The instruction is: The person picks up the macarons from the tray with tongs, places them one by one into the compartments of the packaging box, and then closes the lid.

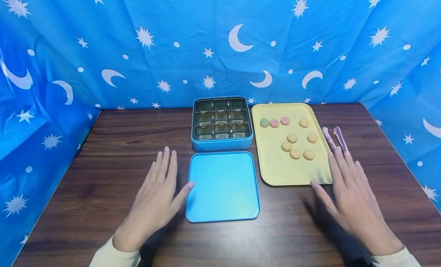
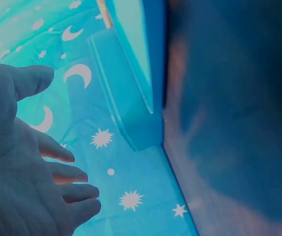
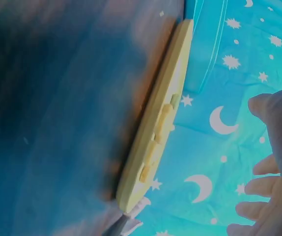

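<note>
Fingers [image 1: 172, 166] straight, slightly spread, all gripping nothing: left hand [image 1: 151, 205] raised over the desk [image 1: 113, 152] beside the left edge of a blue lid [image 1: 222, 186], right hand [image 1: 355, 200] by the near right corner of a yellow tray [image 1: 282, 173]. Tray carries nine cookies [image 1: 295, 154] (one green, two pink, six tan), pink tongs [image 1: 340, 139] just right of it. Divided blue tin [image 1: 222, 145] stands left of the tray, on the lid's far side.

Glossy mtl-look lid [image 1: 222, 186], wd-grain tbl [image 1: 106, 152]
</note>
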A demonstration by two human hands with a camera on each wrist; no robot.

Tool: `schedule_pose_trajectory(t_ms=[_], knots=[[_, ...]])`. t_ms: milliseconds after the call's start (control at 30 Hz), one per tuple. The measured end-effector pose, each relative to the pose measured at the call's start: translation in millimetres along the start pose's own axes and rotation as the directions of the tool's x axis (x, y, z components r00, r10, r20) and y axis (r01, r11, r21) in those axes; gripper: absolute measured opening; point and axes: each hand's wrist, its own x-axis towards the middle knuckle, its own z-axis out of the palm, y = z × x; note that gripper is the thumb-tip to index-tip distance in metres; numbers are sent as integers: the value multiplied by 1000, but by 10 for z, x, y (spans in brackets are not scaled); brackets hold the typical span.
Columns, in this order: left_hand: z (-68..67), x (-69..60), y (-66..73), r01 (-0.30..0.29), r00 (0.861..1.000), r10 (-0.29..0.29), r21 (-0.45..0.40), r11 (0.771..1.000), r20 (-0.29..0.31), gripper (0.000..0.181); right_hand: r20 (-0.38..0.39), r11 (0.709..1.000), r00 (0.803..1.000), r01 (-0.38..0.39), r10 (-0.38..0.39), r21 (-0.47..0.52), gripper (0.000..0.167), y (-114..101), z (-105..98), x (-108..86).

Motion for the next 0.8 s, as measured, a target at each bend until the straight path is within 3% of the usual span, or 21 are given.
schedule_pose_trajectory(t_ms=[167, 400, 633, 800], knots=[[-132, 179, -16, 2, 999, 0, -41, 999, 33, 92, -10, 999, 999, -36, 36, 29, 80, 101, -37, 56], [-229, 465, -47, -21, 999, 24, -69, 997, 31, 98, -31, 991, 992, -118, 120, 63, 77, 287, -34, 167], [-209, 800, -47, -75, 997, 74, -54, 996, -14, 101, -26, 968, 970, -237, 240, 82, 69, 459, 8, 272], [-141, 1044, -7, -76, 997, 75, -62, 995, -7, 103, 17, 941, 945, -325, 325, 95, 62, 604, 77, 303]])
